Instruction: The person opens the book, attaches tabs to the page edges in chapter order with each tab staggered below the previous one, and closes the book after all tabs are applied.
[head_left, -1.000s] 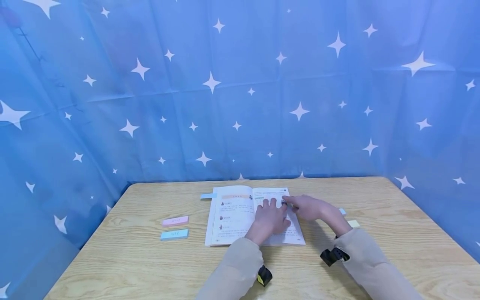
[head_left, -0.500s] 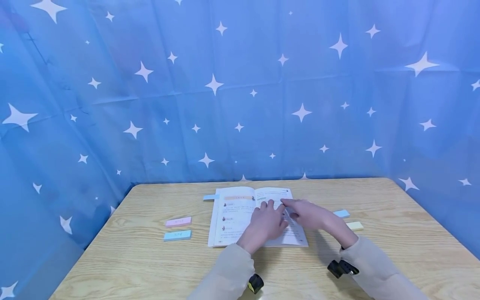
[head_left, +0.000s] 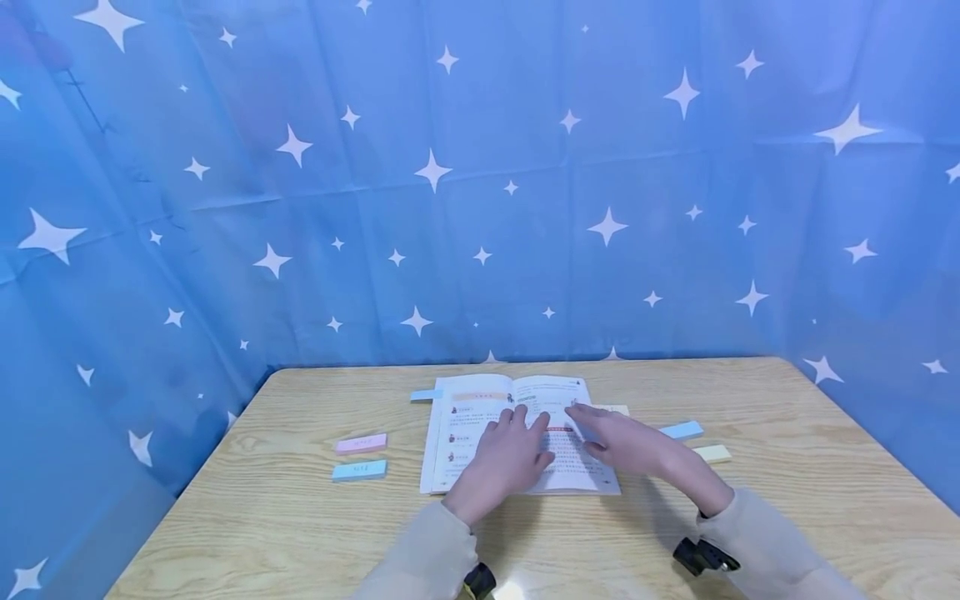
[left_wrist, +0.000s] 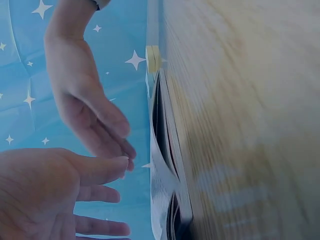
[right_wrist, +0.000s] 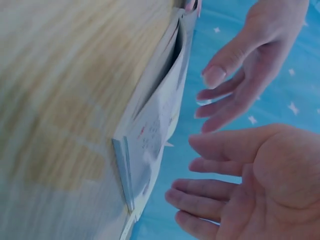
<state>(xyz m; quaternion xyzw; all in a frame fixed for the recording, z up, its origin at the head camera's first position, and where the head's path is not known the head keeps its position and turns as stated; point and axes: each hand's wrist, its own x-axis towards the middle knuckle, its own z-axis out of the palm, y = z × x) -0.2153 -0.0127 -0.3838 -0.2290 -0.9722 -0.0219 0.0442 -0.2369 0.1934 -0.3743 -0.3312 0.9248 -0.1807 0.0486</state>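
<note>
An open book (head_left: 468,427) lies on the wooden table, a blue sticky tab (head_left: 425,396) jutting from its left edge. A pale sticky tab (head_left: 613,410) pokes out past the right page, partly behind the right hand. My left hand (head_left: 502,458) is over the middle of the book, fingers spread and holding nothing. Over the right page is my right hand (head_left: 630,442), its fingers extended and bent down at the wrist. In the right wrist view a gap shows between the raised page (right_wrist: 155,125) and both hands.
Left of the book lie a pink sticky-note pad (head_left: 362,443) and a blue one (head_left: 359,471). To the right, near my right forearm, are a blue pad (head_left: 682,430) and a yellow pad (head_left: 712,453). A starry blue curtain (head_left: 480,208) hangs behind the table.
My hands have drawn apart from where their fingertips met on the right page, the left one moving left. The pale tab at the right edge has come into view.
</note>
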